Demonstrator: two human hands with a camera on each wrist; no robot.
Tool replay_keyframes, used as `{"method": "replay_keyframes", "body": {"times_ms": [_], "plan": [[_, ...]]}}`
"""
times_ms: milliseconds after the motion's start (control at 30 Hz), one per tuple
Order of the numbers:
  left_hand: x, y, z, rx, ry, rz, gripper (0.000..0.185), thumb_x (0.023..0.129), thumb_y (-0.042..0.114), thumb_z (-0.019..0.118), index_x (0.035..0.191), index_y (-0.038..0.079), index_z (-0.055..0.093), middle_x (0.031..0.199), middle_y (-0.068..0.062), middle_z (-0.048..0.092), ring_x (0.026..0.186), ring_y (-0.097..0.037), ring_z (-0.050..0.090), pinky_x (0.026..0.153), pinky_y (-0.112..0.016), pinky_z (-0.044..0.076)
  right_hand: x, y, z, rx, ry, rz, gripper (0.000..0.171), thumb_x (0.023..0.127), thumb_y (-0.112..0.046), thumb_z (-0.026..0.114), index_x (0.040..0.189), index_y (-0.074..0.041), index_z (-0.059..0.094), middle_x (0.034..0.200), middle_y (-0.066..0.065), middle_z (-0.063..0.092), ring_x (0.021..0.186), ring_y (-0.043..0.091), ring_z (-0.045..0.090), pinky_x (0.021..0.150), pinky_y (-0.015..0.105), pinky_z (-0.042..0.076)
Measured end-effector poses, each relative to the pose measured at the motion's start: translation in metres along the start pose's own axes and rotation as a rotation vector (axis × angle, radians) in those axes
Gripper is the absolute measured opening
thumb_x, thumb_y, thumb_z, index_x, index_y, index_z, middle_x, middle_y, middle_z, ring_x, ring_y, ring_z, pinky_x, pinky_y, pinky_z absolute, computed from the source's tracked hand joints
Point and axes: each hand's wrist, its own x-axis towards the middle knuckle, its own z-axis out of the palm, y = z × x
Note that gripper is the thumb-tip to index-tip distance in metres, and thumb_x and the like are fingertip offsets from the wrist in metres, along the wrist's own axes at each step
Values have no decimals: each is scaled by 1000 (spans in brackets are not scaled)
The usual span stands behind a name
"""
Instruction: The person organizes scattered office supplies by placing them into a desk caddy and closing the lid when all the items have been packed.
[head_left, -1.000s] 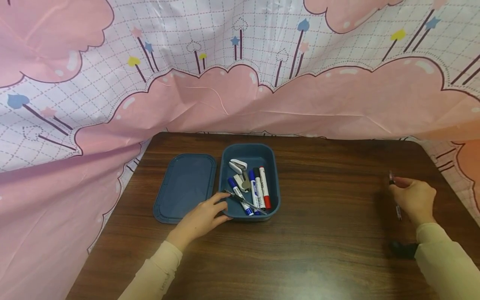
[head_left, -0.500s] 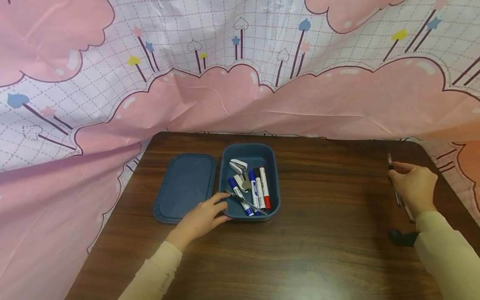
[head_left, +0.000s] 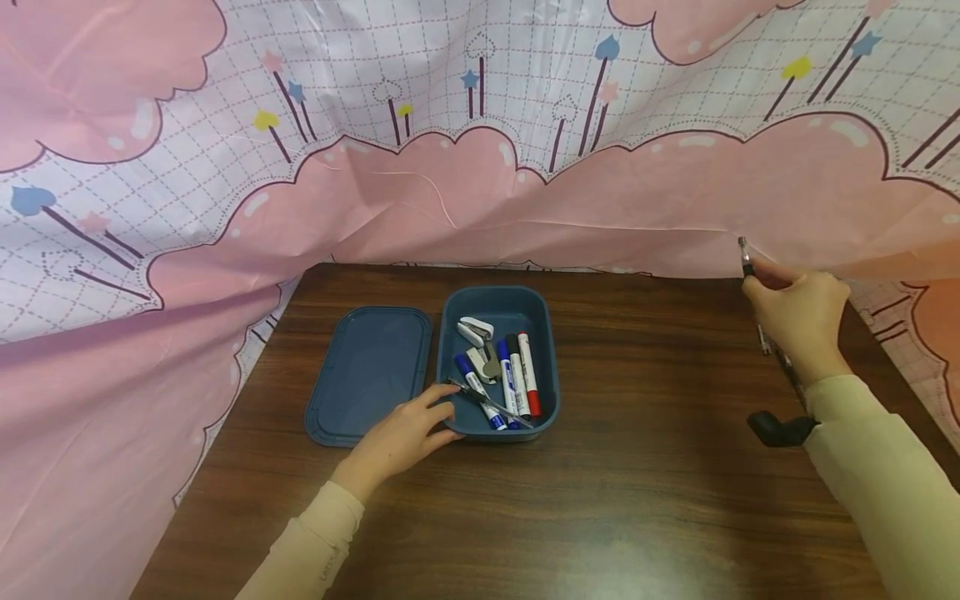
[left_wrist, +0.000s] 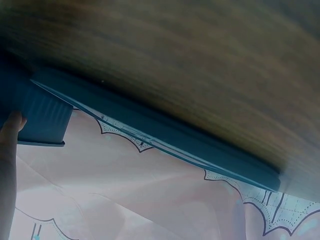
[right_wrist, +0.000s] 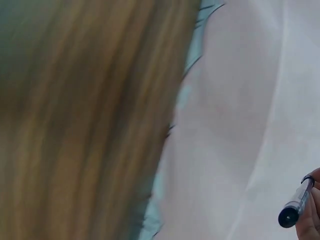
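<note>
In the head view my left hand (head_left: 405,433) holds the near left corner of a blue-grey plastic box (head_left: 552,367), fingers over the rim; the left wrist view shows a digit against the box's outer wall (left_wrist: 47,120). Inside lie white markers with blue, black and red caps, such as the red-capped marker (head_left: 528,375), a white stapler-like item (head_left: 476,332), and a clear pen (head_left: 517,417) near the left fingertips. Far to the right, my right hand (head_left: 798,317) pinches a clear-barrelled pen (head_left: 745,257), raised above the table. Its dark round end (right_wrist: 288,217) shows in the right wrist view.
The blue-grey lid (head_left: 367,375) lies flat just left of the box. Both are on a dark wooden table (head_left: 645,492). A pink and white patterned cloth (head_left: 562,200) hangs behind the table. A black wrist-worn device (head_left: 780,429) sits under the right wrist.
My right hand has lifted the pen off the right side of the table and moved it up, away and slightly left. My left hand and the box have stayed put.
</note>
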Motion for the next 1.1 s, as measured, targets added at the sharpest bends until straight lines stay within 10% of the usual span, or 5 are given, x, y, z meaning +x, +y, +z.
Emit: {"method": "replay_keyframes", "body": {"times_ms": [67,200,400,533,1100], "plan": [[0,0,1,-3,-2,-2,19,90,29,69,101,15,65,142,-8,50,81,-11,67,68,-23,55,2,-15,2,38,25,-23,31,83,-18,60,112,-12,72,59,-51,38,59,-21,45,89,25,39],[0,0,0,-3,-6,-4,19,90,30,69,102,15,66,142,-8,50,80,-10,66,70,-26,56,3,-46,6,102,30,-80,29,85,-16,63,111,-12,73,66,-44,52,54,-27,43,56,1,35],[0,0,0,-1,-6,-8,19,90,30,70,101,15,65,141,-9,50,82,-11,67,71,-28,56,1,-87,10,150,38,-162,27,84,-13,64,108,-11,75,93,10,75,58,-27,46,56,-1,38],[0,-1,2,-1,-5,-9,18,89,30,70,100,15,65,141,-8,51,81,-11,66,70,-28,55,0,-109,13,199,32,-202,26,84,-10,64,107,-11,75,97,24,73,60,-27,47,57,-1,37],[0,1,1,-3,-18,-18,19,90,30,69,101,16,65,142,-8,49,77,-10,65,70,-28,54,-14,-156,39,363,-6,-282,23,84,-6,67,105,-5,75,95,19,74,65,-23,53,60,1,43]]}}
